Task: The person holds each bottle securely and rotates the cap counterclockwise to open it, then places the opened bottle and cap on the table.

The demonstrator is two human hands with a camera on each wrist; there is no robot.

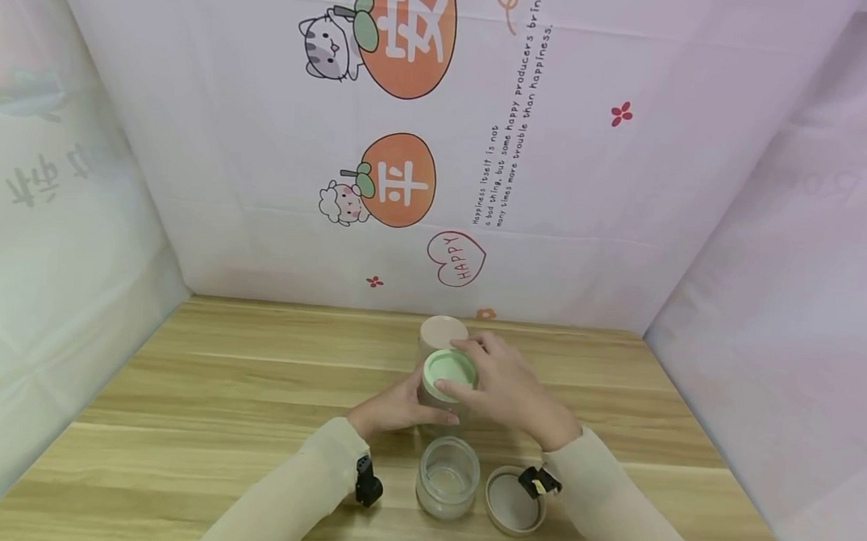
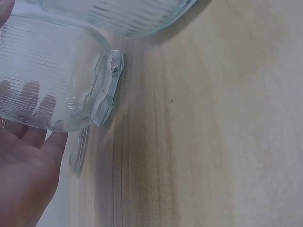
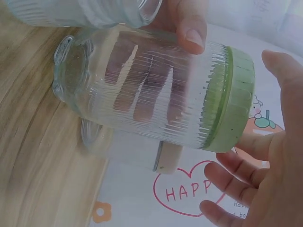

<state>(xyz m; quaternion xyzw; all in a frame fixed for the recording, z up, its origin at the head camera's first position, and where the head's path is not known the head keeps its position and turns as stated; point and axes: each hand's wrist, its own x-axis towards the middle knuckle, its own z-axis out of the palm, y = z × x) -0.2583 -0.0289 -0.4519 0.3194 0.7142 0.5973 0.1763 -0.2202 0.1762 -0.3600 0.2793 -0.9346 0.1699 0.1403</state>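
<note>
My left hand (image 1: 402, 406) grips the body of a ribbed clear glass jar (image 3: 142, 94), its fingers showing through the glass in the right wrist view. A green lid (image 1: 449, 370) sits on the jar's mouth. Over the lid is my right hand (image 1: 511, 387), with the thumb above the lid's top and the other fingers spread beside its far edge. In the right wrist view a gap shows between the thumb (image 3: 281, 66) and the green lid. The jar stands upright on the table in the head view.
Right behind stands a second jar with a beige lid (image 1: 443, 333). In front is a lidless glass jar (image 1: 448, 481), and to its right a loose beige lid (image 1: 514, 500) lies with its inner side up. Printed cloth walls (image 1: 249, 174) enclose the wooden table (image 1: 254, 376).
</note>
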